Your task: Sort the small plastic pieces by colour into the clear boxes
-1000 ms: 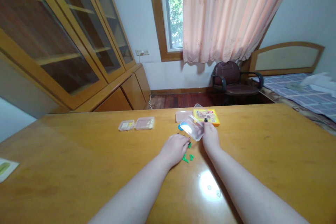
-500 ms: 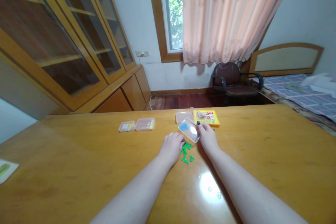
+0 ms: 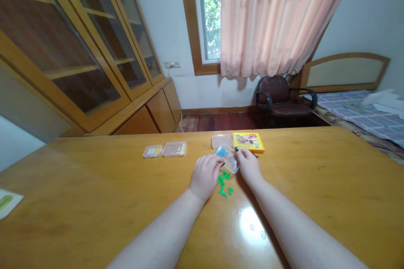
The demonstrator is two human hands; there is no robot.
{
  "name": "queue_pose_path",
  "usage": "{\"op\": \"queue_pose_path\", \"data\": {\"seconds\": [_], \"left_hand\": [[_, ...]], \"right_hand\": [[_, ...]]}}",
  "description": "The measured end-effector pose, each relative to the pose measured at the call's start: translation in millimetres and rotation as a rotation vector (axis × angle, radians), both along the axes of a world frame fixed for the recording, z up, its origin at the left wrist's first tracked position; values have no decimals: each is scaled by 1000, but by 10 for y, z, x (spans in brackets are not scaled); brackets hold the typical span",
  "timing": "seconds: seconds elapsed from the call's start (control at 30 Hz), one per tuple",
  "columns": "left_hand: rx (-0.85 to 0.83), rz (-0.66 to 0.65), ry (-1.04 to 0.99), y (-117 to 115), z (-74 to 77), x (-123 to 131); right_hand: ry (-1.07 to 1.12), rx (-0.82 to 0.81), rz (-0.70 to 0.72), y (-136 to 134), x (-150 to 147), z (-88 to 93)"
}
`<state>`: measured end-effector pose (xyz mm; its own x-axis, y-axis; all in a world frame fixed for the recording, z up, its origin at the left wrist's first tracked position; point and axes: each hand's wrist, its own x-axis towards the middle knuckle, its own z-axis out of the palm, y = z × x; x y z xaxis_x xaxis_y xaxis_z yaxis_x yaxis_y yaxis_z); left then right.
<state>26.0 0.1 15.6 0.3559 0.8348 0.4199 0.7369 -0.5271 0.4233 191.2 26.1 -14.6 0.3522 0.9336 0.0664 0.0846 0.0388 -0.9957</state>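
Note:
My right hand (image 3: 249,164) grips the near right edge of a clear plastic box (image 3: 232,164), holding it tilted above the table. Blue pieces (image 3: 221,152) show at the box's far left end; I cannot tell whether they lie in it or behind it. Close to the box's left side, my left hand (image 3: 205,172) is closed in a pinch, with a small green piece (image 3: 223,163) at its fingertips. Several loose green plastic pieces (image 3: 222,181) lie scattered on the table just below the box, between my two hands.
On the wooden table (image 3: 110,201), a yellow box (image 3: 249,142) and a clear container (image 3: 217,141) stand beyond my hands. Farther left are a container with pale pieces (image 3: 174,149) and a smaller clear box (image 3: 152,151). A chair (image 3: 277,96) stands past the far edge.
My left hand has risen from the green pieces toward the clear box, with a small green piece between its fingertips. The clear box has tilted slightly in my right hand.

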Motion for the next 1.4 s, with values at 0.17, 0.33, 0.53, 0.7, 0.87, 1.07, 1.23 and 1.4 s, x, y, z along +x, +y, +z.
{"op": "queue_pose_path", "data": {"seconds": [0.17,0.33,0.53,0.7,0.87,1.07,1.23,1.4], "left_hand": [[15,-2,-6,16,-35,8],[-43,-37,-9,6,-20,21],[-110,-90,128,3,-51,42],[-187,-108,246,27,-96,51],[-212,-136,253,48,-124,38],[-240,-154,212,61,-153,42],[-248,-143,197,54,-139,59],[-244,-123,189,60,-149,58]], "right_hand": [[-14,18,97,-16,-6,-30],[165,-11,-108,0,22,13],[292,-15,-163,-13,-6,107],[270,-29,-152,-8,-3,95],[270,-44,-143,-4,-4,80],[286,-40,-131,-4,-11,67],[253,-44,-125,-5,4,59],[248,-42,-129,-2,5,51]]}}
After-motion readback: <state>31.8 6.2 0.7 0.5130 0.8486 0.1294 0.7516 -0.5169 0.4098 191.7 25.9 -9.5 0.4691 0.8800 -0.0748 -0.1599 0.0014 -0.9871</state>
